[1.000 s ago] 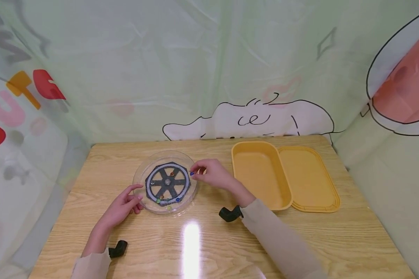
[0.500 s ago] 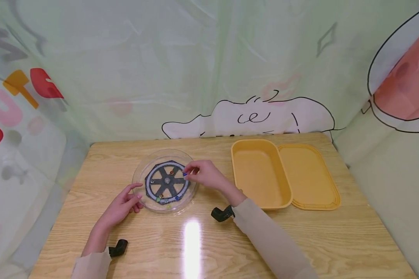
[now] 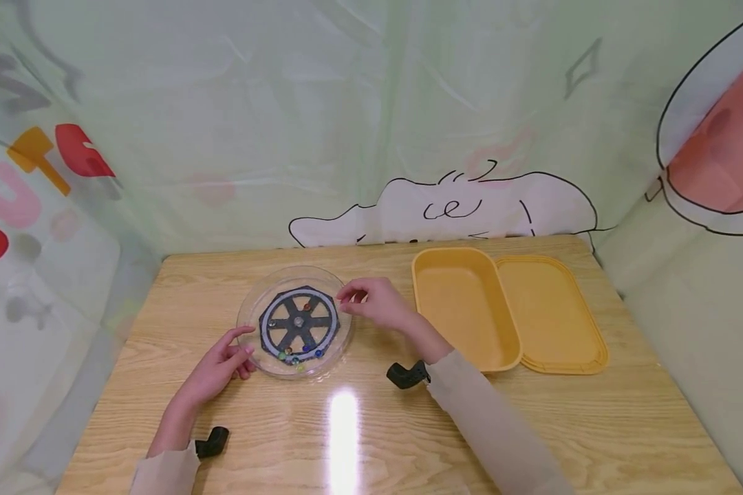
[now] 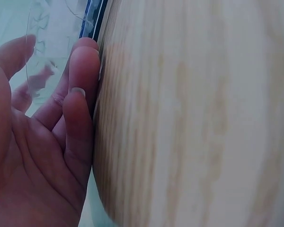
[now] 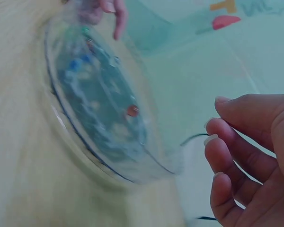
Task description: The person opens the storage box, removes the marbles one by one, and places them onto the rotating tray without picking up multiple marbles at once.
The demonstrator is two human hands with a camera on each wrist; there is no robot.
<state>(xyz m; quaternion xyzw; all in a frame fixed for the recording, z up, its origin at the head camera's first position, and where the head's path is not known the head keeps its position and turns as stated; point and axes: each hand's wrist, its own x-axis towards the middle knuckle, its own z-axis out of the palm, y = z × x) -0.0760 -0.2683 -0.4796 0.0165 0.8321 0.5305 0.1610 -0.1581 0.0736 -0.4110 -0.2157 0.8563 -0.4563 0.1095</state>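
Observation:
A clear round dish [image 3: 252, 302] stands on the table with a dark spoked wheel-like piece [image 3: 300, 322] inside. Several small marbles lie in it, among them an orange-red marble [image 3: 307, 307], a dark blue marble [image 3: 306, 348] and a brighter blue marble [image 3: 318, 353] near the front. At the dish's left rim is my left hand [image 3: 219, 363], its fingers relaxed and touching the wall. My right hand [image 3: 374, 302] hovers by the right rim. In the right wrist view, nothing sits between its loosely bent fingers [image 5: 222, 153] and thumb.
To the right, a yellow rectangular box [image 3: 464, 309] stands without a cover. A matching flat yellow lid [image 3: 551, 316] lies beside it. Behind the wooden table [image 3: 272, 440] hangs a printed pale curtain [image 3: 241, 137].
My right hand moved left over the dish with a blue marble, let it go and drew back right. That marble now lies near the dish's front. My left hand stayed put.

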